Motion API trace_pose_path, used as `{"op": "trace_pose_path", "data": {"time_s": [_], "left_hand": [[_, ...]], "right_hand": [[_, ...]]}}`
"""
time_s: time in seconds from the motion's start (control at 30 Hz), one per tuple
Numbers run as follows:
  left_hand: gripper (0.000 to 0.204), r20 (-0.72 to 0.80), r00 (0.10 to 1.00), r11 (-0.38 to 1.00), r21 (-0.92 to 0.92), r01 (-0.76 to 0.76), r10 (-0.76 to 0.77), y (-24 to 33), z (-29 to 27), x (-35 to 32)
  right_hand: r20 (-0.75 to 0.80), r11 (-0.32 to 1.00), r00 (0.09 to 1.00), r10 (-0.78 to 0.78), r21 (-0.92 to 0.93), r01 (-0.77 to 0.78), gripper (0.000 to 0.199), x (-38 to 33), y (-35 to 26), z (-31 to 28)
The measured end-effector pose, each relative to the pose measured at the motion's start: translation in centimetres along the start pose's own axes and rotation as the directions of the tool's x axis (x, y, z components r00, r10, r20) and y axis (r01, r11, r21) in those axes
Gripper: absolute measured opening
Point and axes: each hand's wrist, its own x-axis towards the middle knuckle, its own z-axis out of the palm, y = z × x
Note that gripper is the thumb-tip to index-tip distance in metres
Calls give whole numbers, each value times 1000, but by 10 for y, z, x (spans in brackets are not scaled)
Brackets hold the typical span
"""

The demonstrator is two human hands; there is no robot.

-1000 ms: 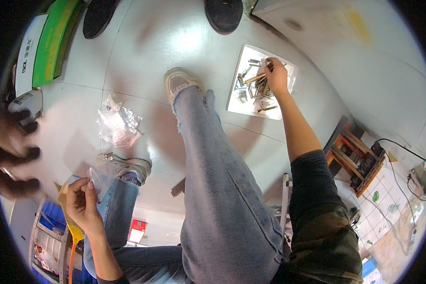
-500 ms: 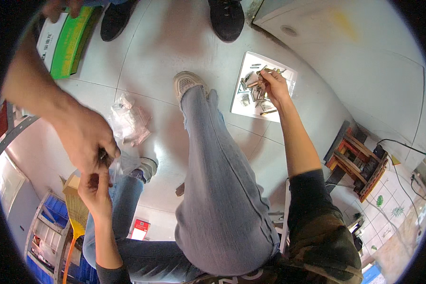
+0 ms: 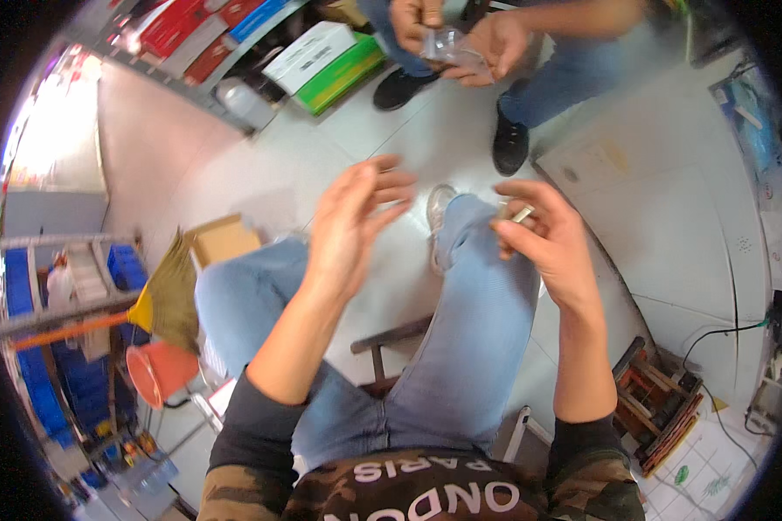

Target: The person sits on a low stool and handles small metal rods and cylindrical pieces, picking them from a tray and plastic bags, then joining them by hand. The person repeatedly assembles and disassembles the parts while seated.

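Note:
My left hand [image 3: 352, 230] is raised above my left knee. Its fingers are spread and slightly curled, a little blurred, with nothing visible in them. Over my right leg, my right hand [image 3: 543, 239] pinches a small metal piece [image 3: 523, 214] between thumb and fingers. It looks short, shiny and rod-like; whether more pieces lie in the palm I cannot tell. Across from me, another person's hands [image 3: 495, 48] hold a clear plastic bag [image 3: 452, 50]. What the bag contains is too unclear to name.
Green and white boxes [image 3: 326, 65] stand on the floor ahead, beside a metal shelf. To the left are a broom [image 3: 169, 291], a cardboard box [image 3: 224, 239], an orange bucket [image 3: 161, 372] and blue bins. A wooden stool [image 3: 660, 404] stands at the right, near a pale cabinet [image 3: 660, 200].
My right hand has lifted from the white tray of metal pieces with a piece in it. My left hand has parted from the other person's hand. The view has swung left; the tray no longer shows.

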Motion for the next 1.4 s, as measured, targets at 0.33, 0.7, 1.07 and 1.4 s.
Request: {"op": "trace_pose_path", "data": {"time_s": [0.33,0.7,1.07,1.4], "left_hand": [[47,314,949,327,-898,296,3,-4,5,-95],[54,391,886,446,-858,254,249,27,-11,-115],[82,161,956,697,-714,-60,246,37,-16,-146],[89,138,957,749,-654,-105,254,37,-25,-145]], "right_hand": [[135,861,937,-322,-370,349,42,-72,-41,104],[29,939,942,-333,-79,334,29,-112,-16,120],[80,963,962,-263,-47,267,14,-93,-6,158],[56,935,944,-325,-131,330,11,-89,0,167]]}}
